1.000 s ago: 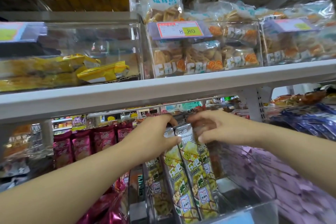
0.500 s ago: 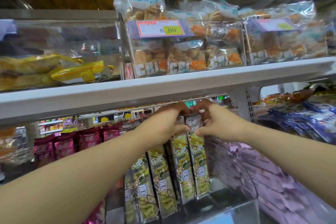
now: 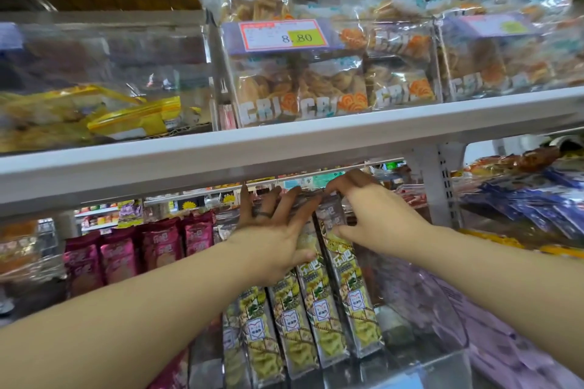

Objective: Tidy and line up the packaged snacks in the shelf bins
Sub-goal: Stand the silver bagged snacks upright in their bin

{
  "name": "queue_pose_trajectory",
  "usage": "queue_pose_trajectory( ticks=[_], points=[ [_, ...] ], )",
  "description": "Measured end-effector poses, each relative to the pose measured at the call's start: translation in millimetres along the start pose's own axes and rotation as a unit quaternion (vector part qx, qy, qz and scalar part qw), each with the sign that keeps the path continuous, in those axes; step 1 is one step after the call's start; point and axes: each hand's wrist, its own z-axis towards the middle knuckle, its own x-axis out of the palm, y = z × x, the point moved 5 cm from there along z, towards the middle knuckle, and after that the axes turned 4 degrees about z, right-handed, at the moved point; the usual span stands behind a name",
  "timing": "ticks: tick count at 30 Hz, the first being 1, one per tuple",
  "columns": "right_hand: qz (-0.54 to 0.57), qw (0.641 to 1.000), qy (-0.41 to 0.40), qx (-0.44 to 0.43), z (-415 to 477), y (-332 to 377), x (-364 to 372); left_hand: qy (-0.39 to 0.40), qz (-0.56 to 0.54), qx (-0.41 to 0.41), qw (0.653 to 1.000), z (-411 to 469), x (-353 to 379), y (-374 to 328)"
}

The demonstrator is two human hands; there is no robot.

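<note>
Several green snack packs (image 3: 319,319) stand on edge side by side in a clear bin (image 3: 442,319) on the lower shelf. My left hand (image 3: 275,237) lies against their upper left side with fingers spread and straight, a ring on one finger. My right hand (image 3: 373,215) pinches the top of the rightmost green pack (image 3: 350,294) between thumb and curled fingers. The far ends of the packs are hidden under the white shelf edge.
The white shelf edge (image 3: 284,148) runs just above my hands. Above it stand clear bins of biscuit bags (image 3: 300,95) with a price tag (image 3: 284,38) and yellow packs (image 3: 132,117). Pink packs (image 3: 120,256) fill the left bin, purple packs (image 3: 512,341) the right, blue packs (image 3: 537,202) further right.
Both hands have pushed further back along the green packs under the shelf. My left hand has gone from curled on the pack tops to spread flat. The packs now stand closer in a row.
</note>
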Motion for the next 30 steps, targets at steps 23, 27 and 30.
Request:
queue_pose_trajectory(
  ticks=[23, 27, 30],
  points=[
    [0.025, 0.993, 0.094, -0.068, -67, 104, -50, -0.089, -0.072, 0.03, 0.993, -110, -74, 13],
    [0.08, 0.987, 0.092, -0.1, -83, 147, -50, -0.123, -0.101, 0.007, 0.987, -159, -83, 30],
    [0.123, 0.978, 0.099, -0.133, -95, 176, -44, -0.142, -0.112, -0.018, 0.983, -196, -84, 47]
  ],
)
